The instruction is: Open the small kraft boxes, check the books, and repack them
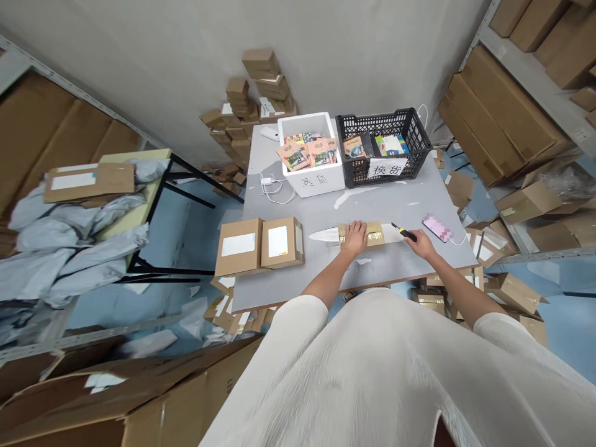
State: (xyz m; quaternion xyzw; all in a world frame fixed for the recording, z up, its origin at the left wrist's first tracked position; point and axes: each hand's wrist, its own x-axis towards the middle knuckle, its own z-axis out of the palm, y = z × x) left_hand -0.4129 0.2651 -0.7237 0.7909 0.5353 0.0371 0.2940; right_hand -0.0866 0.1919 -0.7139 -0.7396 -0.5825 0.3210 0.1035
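My left hand (355,237) lies with its fingers stretched out on a small flat cardboard parcel (375,233), pressing it to the grey table (321,292). Shiny clear-gold tape crosses the parcel. A white strip (325,234) shows on the table at both ends of it; whether this is paper or worn tabletop I cannot tell. In my right hand (421,244) is a black and yellow utility knife (408,234), its tip pointing up and left, just right of the parcel and apart from it.
Two labelled cardboard boxes (239,247) stand at the table's left. Behind are a white foam bin (314,184) and a black plastic crate (382,175) holding booklets. A pink phone (436,228) with a cable lies right. Grey mailing bags (79,242) cover a side table.
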